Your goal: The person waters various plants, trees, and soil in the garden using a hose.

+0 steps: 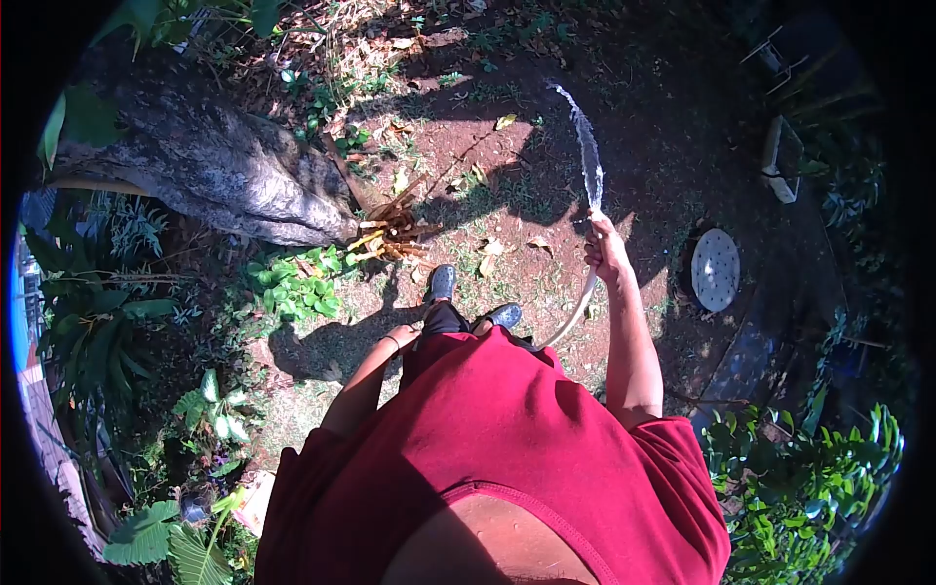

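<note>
My right hand (608, 250) is stretched out ahead, its fingers wrapped round the end of a pale garden hose (575, 317). A stream of water (589, 146) shoots forward from the hose end onto the dark soil, curving slightly left. Behind the hand, the hose runs back toward my body and passes out of sight at my shirt. My left hand (404, 334), with a dark band at the wrist, hangs by my left thigh; its fingers are not clearly visible.
A thick tree trunk (224, 166) with cut sticks (395, 234) at its base lies to the left. Low green plants (297, 283) grow near my dark shoes (442, 283). A round speckled slab (716, 270) and a leafy shrub (809, 487) are on the right.
</note>
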Demonstrator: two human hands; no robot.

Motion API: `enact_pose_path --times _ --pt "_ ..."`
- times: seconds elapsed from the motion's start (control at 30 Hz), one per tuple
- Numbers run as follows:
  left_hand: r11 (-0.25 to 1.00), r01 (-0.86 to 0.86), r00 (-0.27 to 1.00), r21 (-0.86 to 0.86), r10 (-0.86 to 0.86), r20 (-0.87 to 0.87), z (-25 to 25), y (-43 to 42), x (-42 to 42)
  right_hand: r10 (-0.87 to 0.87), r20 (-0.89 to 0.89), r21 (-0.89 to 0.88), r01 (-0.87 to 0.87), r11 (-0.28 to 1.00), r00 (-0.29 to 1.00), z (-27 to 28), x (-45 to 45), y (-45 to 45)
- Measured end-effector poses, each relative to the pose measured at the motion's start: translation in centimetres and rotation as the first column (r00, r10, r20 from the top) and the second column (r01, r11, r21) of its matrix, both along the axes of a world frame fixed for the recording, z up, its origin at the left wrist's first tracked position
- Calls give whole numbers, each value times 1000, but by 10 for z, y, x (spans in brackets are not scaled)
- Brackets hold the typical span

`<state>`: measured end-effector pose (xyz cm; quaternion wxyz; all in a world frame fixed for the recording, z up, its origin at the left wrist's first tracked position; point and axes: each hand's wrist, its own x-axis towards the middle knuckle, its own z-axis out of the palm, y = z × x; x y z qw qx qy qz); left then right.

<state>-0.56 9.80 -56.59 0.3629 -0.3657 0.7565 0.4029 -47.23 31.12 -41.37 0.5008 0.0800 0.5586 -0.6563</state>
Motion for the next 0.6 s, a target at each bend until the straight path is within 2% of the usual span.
enact_pose_path --times 0.33,0.43,0.6 --pt "996 30 997 -82 -36 -69 -10 -3 4 -6 26 -7 6 1000 1000 -6 -1 -2" --pt "993 64 997 -103 -67 -35 -26 -5 10 -35 4 32 35 999 999 -4 -1 -3" --pt "1000 9 1000 -29 -9 10 -4 -4 0 -41 -6 34 41 999 999 -2 -3 -6"
